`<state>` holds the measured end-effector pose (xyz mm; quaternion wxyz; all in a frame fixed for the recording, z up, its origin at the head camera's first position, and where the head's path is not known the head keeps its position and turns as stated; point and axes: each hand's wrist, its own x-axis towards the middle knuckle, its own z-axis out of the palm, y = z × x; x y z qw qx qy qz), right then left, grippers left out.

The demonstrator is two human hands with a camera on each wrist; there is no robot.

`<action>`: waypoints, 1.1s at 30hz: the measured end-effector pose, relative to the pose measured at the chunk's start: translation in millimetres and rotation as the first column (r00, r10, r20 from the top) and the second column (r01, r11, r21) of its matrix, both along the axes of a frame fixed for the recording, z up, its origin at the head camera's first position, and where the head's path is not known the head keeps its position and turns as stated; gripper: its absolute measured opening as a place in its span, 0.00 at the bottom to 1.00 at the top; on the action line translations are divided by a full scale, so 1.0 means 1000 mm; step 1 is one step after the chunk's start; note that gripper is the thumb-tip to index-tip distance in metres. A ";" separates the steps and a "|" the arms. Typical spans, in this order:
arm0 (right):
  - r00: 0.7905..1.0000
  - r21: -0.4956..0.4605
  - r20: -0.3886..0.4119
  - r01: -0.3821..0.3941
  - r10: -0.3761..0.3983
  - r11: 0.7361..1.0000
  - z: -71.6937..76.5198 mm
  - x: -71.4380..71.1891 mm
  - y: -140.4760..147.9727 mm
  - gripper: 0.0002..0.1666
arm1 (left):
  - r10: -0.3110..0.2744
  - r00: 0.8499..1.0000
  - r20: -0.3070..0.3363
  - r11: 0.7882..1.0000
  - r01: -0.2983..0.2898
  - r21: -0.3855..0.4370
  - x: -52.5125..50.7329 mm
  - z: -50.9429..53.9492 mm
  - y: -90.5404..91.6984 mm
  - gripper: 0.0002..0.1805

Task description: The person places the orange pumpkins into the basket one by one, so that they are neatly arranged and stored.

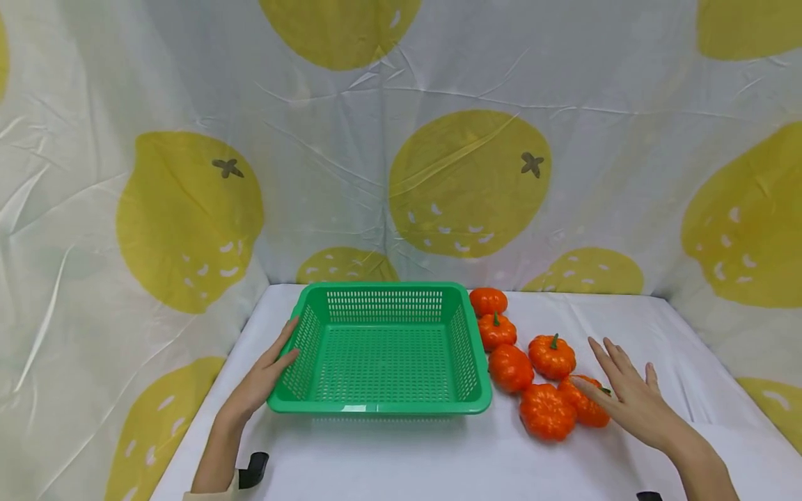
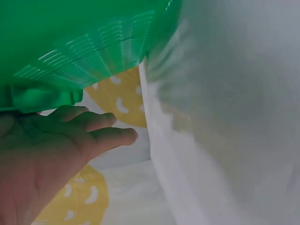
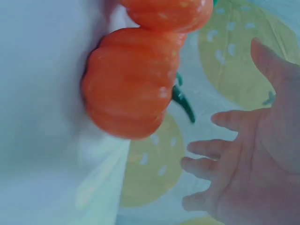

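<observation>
Right hand released, fingers spread, just beside glossy orange pumpkins, apart from them. Left hand ungripping too, fairly straight fingers against left rim of green basket. Pumpkins: six, squat, ribbed, smooth-skinned, some showing curved green stems; clustered right of basket on bench. Basket: rectangular, plastic-looking, flared perforated walls, mesh floor, rolled rim. Bench covering white, softly creased. Behind, wrinkled, faintly shiny curtain printed with big yellow lemons.
</observation>
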<state>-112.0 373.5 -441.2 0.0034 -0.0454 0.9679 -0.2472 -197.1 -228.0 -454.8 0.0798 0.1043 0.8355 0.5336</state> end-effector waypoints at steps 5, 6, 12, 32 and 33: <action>0.999 -0.090 0.039 -0.020 0.024 0.996 -0.018 0.011 0.019 0.52 | 0.044 0.996 0.081 0.990 -0.054 0.130 0.003 -0.005 0.002 0.32; 0.998 -0.105 0.049 -0.022 0.027 0.994 -0.021 0.012 0.022 0.52 | 0.046 0.995 0.093 0.986 -0.061 0.156 0.004 -0.006 0.003 0.32; 0.992 -0.116 0.125 0.005 0.009 0.993 -0.036 0.019 0.032 0.55 | 0.031 0.993 0.111 0.963 -0.059 0.261 0.004 -0.008 0.009 0.32; 0.995 -0.089 -0.085 0.052 -0.060 0.995 -0.037 0.010 0.028 0.44 | 0.072 0.994 0.087 0.970 -0.091 0.227 0.007 -0.009 0.024 0.32; 0.993 -0.098 -0.096 0.061 -0.070 0.993 -0.036 0.009 0.028 0.43 | 0.074 0.994 0.086 0.969 -0.092 0.228 0.007 -0.009 0.024 0.32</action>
